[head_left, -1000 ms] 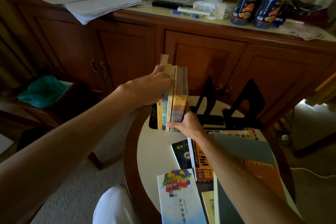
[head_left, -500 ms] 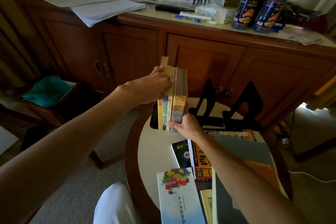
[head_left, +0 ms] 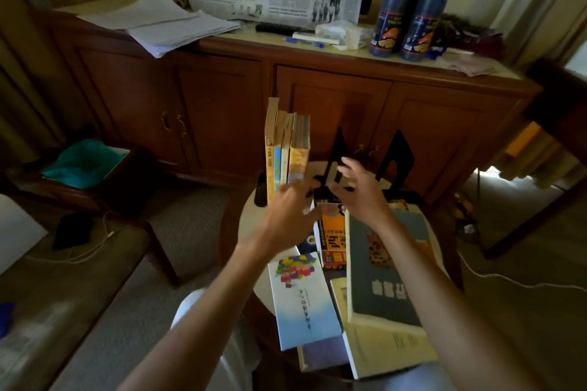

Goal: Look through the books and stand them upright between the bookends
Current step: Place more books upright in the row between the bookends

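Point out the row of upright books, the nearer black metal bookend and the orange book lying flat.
Row of upright books [head_left: 287, 149], head view, spines.
Nearer black metal bookend [head_left: 337, 144], head view, upright plate.
Orange flat book [head_left: 332, 232], head view, cover.

A row of upright books [head_left: 287, 149] stood at the table's far left; two black bookends [head_left: 395, 159] stood to their right; other books [head_left: 384, 267] lay flat nearer.

Black bookends [head_left: 395, 157]; yellow-spined upright books [head_left: 286, 149]; orange book [head_left: 332, 232]; grey book [head_left: 386, 270].
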`<state>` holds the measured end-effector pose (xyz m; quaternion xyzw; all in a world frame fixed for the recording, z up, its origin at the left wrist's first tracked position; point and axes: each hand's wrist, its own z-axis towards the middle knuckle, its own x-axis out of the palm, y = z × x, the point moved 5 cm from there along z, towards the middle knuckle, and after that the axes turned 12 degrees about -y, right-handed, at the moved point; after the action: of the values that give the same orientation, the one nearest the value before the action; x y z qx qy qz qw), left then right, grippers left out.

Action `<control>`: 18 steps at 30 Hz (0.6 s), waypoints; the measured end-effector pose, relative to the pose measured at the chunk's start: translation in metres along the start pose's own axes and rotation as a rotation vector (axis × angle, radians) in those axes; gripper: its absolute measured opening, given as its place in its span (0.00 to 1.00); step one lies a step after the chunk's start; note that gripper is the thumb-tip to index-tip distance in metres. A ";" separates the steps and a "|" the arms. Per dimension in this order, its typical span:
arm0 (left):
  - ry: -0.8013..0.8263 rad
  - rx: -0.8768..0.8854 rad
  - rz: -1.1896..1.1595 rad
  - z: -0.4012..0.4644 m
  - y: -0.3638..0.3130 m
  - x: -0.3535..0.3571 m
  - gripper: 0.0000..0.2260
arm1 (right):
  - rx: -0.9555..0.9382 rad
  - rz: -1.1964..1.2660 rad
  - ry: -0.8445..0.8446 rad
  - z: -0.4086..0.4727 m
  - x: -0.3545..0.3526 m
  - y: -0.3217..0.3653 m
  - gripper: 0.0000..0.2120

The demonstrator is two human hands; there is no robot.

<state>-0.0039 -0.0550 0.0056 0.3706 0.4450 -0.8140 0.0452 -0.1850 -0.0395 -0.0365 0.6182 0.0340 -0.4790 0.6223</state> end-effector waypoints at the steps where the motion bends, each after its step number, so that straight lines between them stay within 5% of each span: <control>1: 0.049 -0.029 -0.022 -0.012 0.004 0.017 0.18 | -0.032 -0.016 -0.083 -0.013 -0.018 -0.003 0.29; 5: 0.231 -0.159 -0.083 -0.048 0.016 0.073 0.16 | 0.047 -0.119 -0.323 -0.068 -0.077 -0.044 0.17; 8: 0.250 -0.141 -0.080 -0.058 0.016 0.100 0.19 | 0.303 -0.234 -0.269 -0.107 -0.093 -0.088 0.25; 18: 0.126 -0.191 0.017 -0.065 0.026 0.124 0.24 | 0.399 0.004 -0.268 -0.139 -0.085 -0.100 0.31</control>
<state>-0.0467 0.0104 -0.1138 0.4188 0.5193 -0.7426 0.0591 -0.2185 0.1417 -0.0885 0.6600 -0.1454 -0.5526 0.4878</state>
